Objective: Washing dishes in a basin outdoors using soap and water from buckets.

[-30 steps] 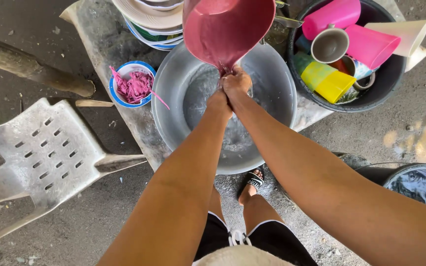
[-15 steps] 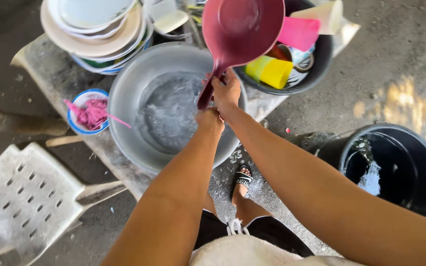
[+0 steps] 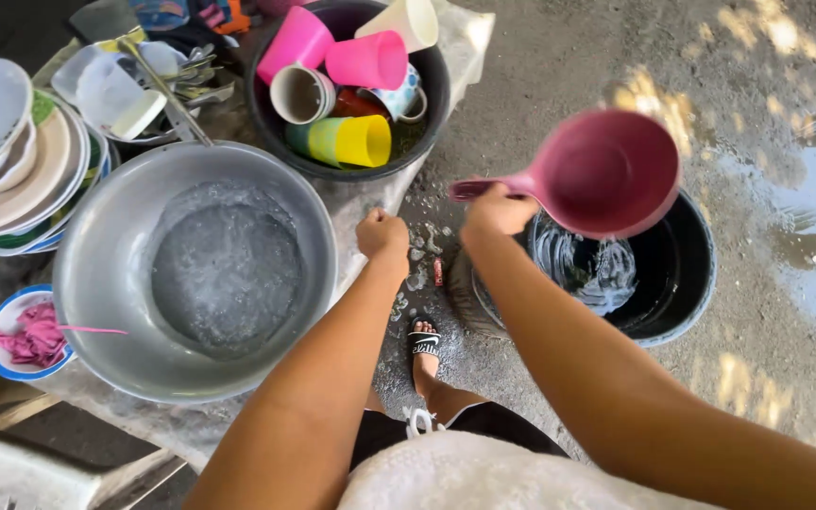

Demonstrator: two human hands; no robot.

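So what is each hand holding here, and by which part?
The right hand grips the pink dipper by its handle, over the black bucket. The left hand is a closed fist holding nothing visible.

I see both of my bare forearms running up from the bottom of the frame toward its middle. My left hand (image 3: 383, 232) sits just left of centre, curled into a loose fist, knuckles up, gripping nothing. My right hand (image 3: 496, 210) is a little to its right and slightly higher, fingers wrapped closed around a handle. My right arm stretches diagonally from the lower right corner.
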